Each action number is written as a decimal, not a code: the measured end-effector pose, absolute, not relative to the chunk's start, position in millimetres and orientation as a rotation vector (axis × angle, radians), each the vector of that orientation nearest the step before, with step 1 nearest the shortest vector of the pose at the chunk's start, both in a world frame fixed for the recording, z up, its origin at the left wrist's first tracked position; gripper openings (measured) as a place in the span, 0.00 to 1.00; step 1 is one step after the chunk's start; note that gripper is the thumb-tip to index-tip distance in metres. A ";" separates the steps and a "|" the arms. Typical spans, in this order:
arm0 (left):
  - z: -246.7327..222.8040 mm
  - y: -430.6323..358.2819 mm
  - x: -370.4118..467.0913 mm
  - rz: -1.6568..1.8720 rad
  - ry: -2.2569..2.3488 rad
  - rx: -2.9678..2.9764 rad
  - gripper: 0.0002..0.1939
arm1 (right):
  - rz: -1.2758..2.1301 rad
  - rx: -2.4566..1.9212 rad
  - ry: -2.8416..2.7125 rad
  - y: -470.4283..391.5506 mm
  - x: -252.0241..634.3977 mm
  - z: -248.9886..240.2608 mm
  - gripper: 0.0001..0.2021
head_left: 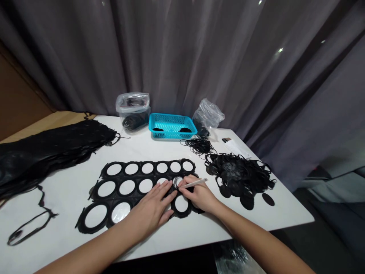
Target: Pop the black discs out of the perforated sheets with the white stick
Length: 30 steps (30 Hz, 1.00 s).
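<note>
On the white table lies a black sheet (122,196) with rows of round holes, the white tabletop showing through. My left hand (154,205) rests flat on its right half, fingers stretched out and covering some of the holes. My right hand (196,192) is closed around slim, pale tweezers (195,183) over the same sheet. Thin black rings (176,183) show at my right fingertips, over a hole in the middle row. How many there are, and whether the tweezers grip them, I cannot tell.
A blue basket (173,123) with black pieces stands at the back between two clear plastic bags (134,108). Loose black rings (199,146) and a heap of black cut-outs and discs (238,173) lie right. Stacked black sheets (54,146) fill the left; a black strip (31,228) lies nearer.
</note>
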<state>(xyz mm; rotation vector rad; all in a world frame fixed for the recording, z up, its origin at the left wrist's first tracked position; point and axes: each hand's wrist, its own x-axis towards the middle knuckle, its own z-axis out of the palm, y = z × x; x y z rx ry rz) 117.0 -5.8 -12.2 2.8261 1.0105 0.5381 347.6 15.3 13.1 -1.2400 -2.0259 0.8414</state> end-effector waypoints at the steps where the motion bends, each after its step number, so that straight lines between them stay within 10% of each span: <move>1: -11.9 -5.8 117.1 0.544 1.006 2.828 0.26 | 0.836 -1.239 -2.023 15.6 347.8 12.7 0.07; 12: -10.8 -5.1 118.6 0.504 1.007 2.888 0.26 | 0.230 -1.132 -2.477 17.5 344.1 7.2 0.05; 30: 1.8 -54.6 114.2 0.370 0.943 2.876 0.27 | 0.235 -1.744 -1.350 59.9 438.8 31.5 0.12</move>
